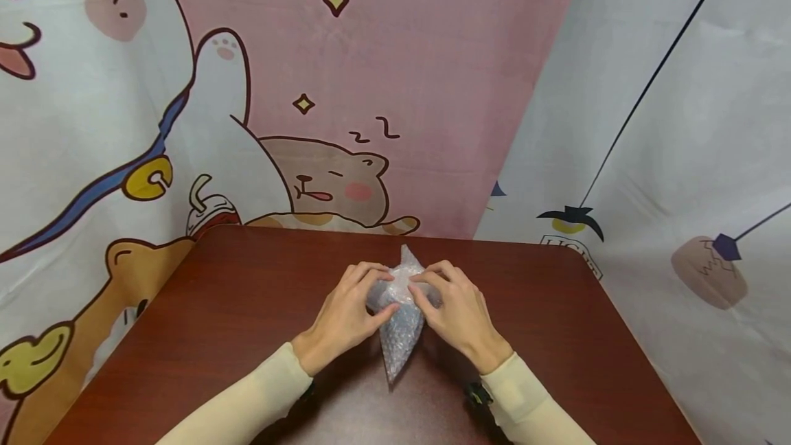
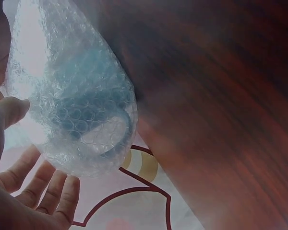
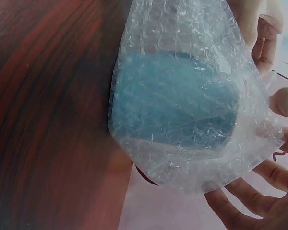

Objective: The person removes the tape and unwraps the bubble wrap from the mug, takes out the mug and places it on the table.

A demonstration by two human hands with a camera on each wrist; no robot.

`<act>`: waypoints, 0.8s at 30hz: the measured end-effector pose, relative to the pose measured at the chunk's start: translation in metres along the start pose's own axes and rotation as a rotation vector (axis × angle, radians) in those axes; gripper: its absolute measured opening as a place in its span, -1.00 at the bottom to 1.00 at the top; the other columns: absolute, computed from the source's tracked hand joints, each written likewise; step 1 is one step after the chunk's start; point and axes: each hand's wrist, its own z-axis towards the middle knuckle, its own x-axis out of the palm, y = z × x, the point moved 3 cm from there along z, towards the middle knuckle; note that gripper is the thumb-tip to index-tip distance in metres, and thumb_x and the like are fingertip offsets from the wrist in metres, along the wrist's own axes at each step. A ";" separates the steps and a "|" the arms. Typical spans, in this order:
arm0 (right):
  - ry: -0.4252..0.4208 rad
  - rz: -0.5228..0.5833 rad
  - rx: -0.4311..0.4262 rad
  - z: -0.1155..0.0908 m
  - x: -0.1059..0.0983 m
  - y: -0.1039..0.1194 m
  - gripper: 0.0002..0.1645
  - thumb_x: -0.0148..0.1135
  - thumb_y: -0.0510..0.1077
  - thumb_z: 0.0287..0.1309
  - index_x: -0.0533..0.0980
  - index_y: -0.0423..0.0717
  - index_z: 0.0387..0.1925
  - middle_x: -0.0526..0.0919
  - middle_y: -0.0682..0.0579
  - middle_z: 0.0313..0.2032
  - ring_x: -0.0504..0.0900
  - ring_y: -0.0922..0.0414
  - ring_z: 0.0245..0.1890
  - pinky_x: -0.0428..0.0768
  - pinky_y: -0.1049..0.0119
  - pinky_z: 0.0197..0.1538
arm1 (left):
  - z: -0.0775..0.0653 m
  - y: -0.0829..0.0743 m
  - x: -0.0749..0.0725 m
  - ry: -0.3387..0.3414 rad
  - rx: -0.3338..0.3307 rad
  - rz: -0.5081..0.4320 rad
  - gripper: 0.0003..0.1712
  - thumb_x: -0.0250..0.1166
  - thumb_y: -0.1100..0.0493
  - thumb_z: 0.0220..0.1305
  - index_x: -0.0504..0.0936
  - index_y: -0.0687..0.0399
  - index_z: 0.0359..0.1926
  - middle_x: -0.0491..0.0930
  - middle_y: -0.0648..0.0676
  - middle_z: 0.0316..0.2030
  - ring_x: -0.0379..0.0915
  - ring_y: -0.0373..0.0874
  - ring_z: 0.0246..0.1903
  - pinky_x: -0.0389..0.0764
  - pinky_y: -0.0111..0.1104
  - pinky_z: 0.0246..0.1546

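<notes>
A blue mug [image 3: 177,103] shows through clear bubble wrap [image 1: 402,335] that encloses it and stands on the table in the head view. The wrap tapers to a pointed corner toward the person and another at the far side. My left hand [image 1: 347,304] holds the wrap from the left, fingertips at its top and thumb on the near side. From the right, my right hand [image 1: 459,307] holds folded wrap near the top between thumb and fingers. A rounded handle [image 2: 127,127] can be made out through the wrap in the left wrist view.
The dark reddish-brown wooden table [image 1: 259,294] extends around both hands. Behind it hangs a printed cloth [image 1: 432,88] with cartoon animals, close to the table's far edge. Dark wrist devices [image 1: 478,393] sit under the cream sleeves [image 1: 247,393].
</notes>
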 end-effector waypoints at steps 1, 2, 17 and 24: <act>-0.006 0.001 -0.006 0.000 -0.001 0.000 -0.80 0.60 0.01 0.52 0.91 0.07 0.04 0.81 0.06 -0.01 0.79 0.11 -0.18 0.81 0.16 -0.26 | 0.000 0.000 0.000 0.001 -0.001 -0.001 -0.44 0.77 0.00 0.34 0.80 0.02 0.26 0.75 0.03 0.32 0.63 -0.03 0.18 0.81 -0.23 -0.02; -0.014 0.004 -0.012 0.000 -0.002 -0.001 -0.81 0.59 -0.01 0.53 0.91 0.06 0.04 0.82 0.06 -0.02 0.80 0.11 -0.19 0.81 0.15 -0.26 | 0.000 0.000 0.000 0.001 -0.002 0.000 -0.44 0.77 -0.01 0.35 0.79 0.02 0.26 0.75 0.04 0.32 0.63 -0.03 0.18 0.81 -0.23 -0.01; -0.084 0.030 0.013 0.004 -0.007 -0.014 -0.84 0.47 -0.18 0.63 0.83 -0.05 0.10 0.86 -0.01 -0.05 0.83 0.10 -0.21 0.84 0.06 -0.17 | -0.002 -0.003 0.001 0.015 0.022 0.021 -0.55 0.68 -0.02 0.47 0.86 -0.11 0.29 0.72 0.11 0.36 0.67 0.11 0.27 0.88 -0.09 0.10; -0.129 0.041 0.015 0.007 -0.010 -0.025 -0.82 0.44 -0.28 0.62 0.80 -0.15 0.12 0.88 -0.09 -0.07 0.90 -0.03 -0.12 0.87 -0.04 -0.06 | -0.003 -0.003 0.005 0.045 0.016 0.045 -0.54 0.62 -0.08 0.51 0.85 -0.15 0.33 0.70 0.10 0.40 0.67 0.13 0.31 0.87 -0.04 0.15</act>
